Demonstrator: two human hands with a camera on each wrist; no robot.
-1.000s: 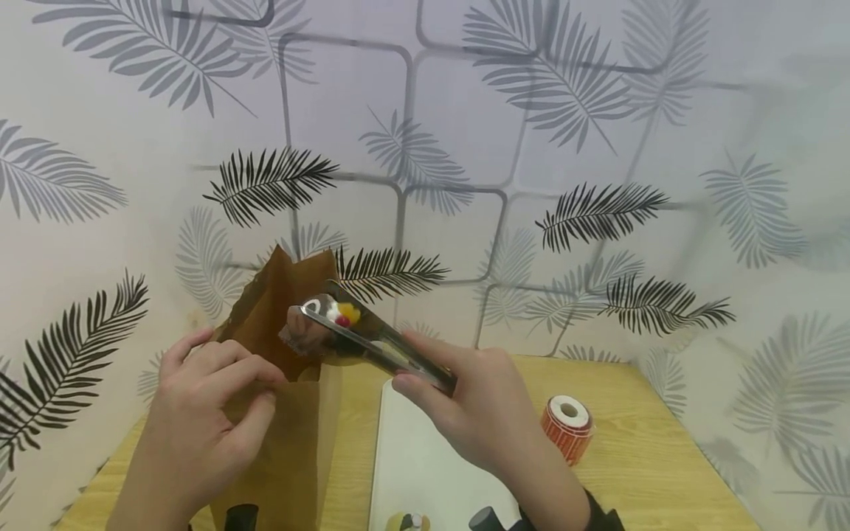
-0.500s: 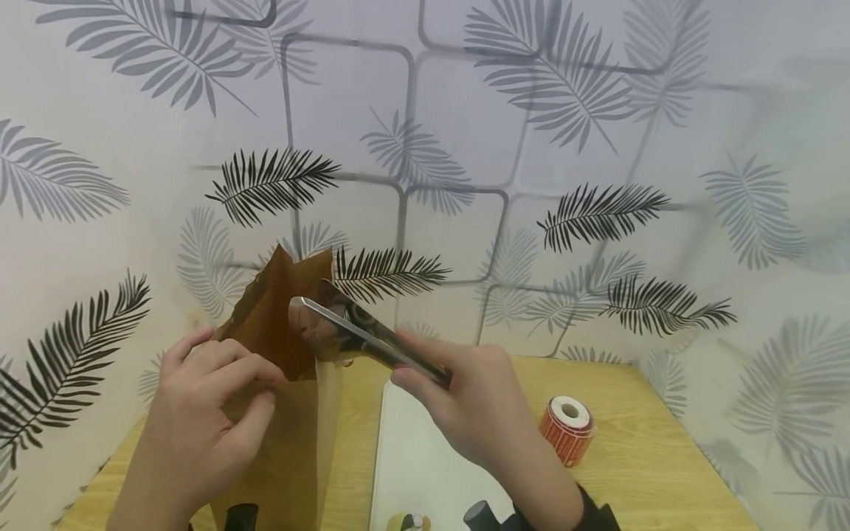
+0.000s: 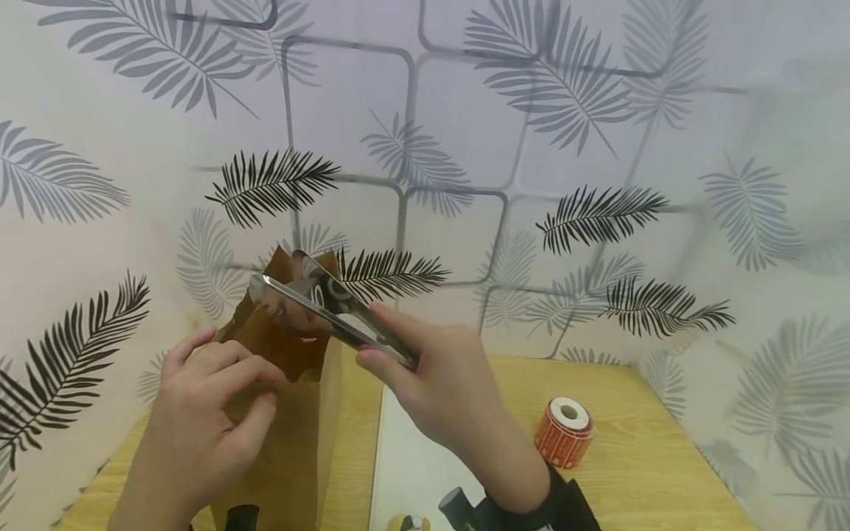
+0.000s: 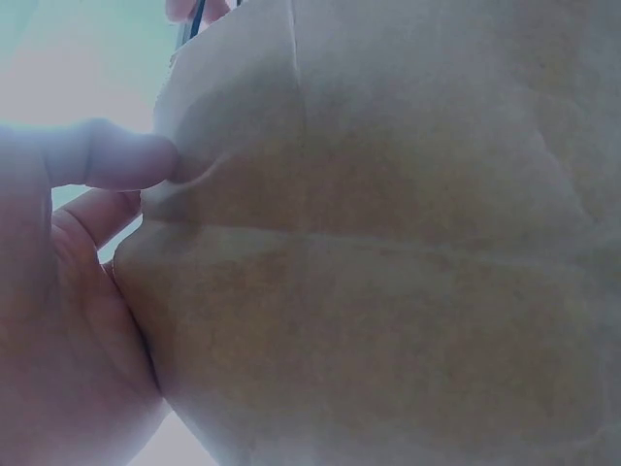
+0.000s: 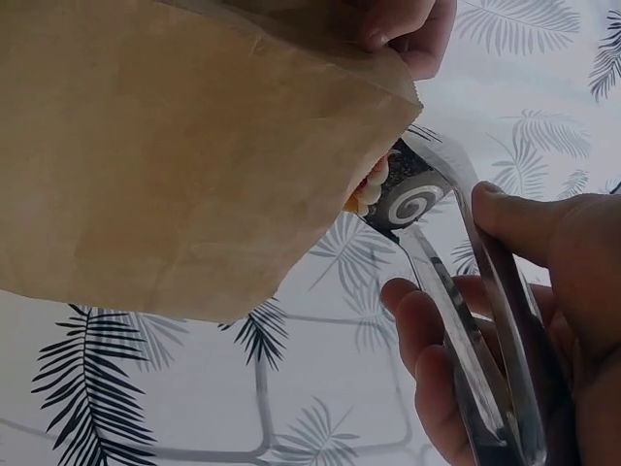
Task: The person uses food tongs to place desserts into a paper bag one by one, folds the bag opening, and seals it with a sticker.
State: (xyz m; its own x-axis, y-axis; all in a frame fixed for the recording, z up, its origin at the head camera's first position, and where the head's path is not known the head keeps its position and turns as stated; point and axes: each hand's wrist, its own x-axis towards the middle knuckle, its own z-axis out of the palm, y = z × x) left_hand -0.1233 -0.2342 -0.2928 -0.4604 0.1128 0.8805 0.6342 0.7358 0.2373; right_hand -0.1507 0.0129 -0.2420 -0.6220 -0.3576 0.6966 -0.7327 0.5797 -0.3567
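Observation:
My left hand (image 3: 199,413) grips the near rim of an upright brown paper bag (image 3: 288,450); in the left wrist view its thumb and fingers lie against the paper (image 4: 388,320). With my right hand (image 3: 445,383) I hold metal tongs (image 3: 295,299), their ends over the bag's open mouth. Between the tongs' ends is a dark swirl roll cake (image 5: 417,199) with white, red and yellow topping, partly hidden behind the bag's edge in the right wrist view. The bag's inside is mostly hidden.
A white board (image 3: 418,450) lies on the wooden table right of the bag, with a small yellow and dark piece (image 3: 405,523) at its near end. Further right stands a roll of red labels (image 3: 564,434). A leaf-patterned curtain (image 3: 465,243) hangs behind.
My right hand has moved left and slightly up, bringing the tongs and roll cake from the bag's right edge to over its mouth. My left hand has stayed on the rim.

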